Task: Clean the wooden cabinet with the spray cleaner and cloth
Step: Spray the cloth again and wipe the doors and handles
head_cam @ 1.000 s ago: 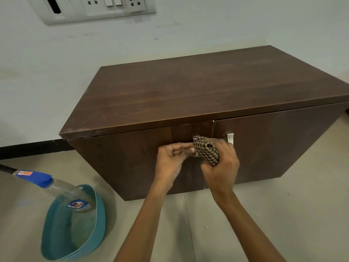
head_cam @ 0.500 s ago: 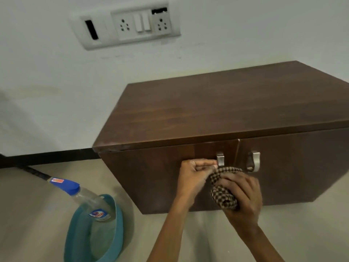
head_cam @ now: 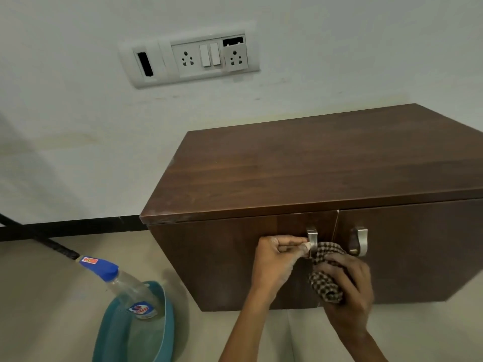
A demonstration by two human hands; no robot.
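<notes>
A dark wooden cabinet (head_cam: 313, 168) with two doors stands against the wall. My left hand (head_cam: 277, 259) pinches the metal handle (head_cam: 312, 237) of the left door. My right hand (head_cam: 347, 291) is closed around a bunched brown checked cloth (head_cam: 325, 280), pressed against the door front just below and right of that handle. The right door's handle (head_cam: 362, 241) is bare. The spray cleaner (head_cam: 122, 286), a clear bottle with a blue cap, leans in a teal basin (head_cam: 167, 312) on the floor at the left.
A white switch and socket panel (head_cam: 190, 58) is on the wall above. A black ribbed rod (head_cam: 39, 239) slants over the black skirting (head_cam: 78, 227) at the left. Beige floor tiles lie around the cabinet.
The view has tilted up and left, showing more wall. My right hand has slid the cloth down from handle level to below it. My left hand stays on the left handle.
</notes>
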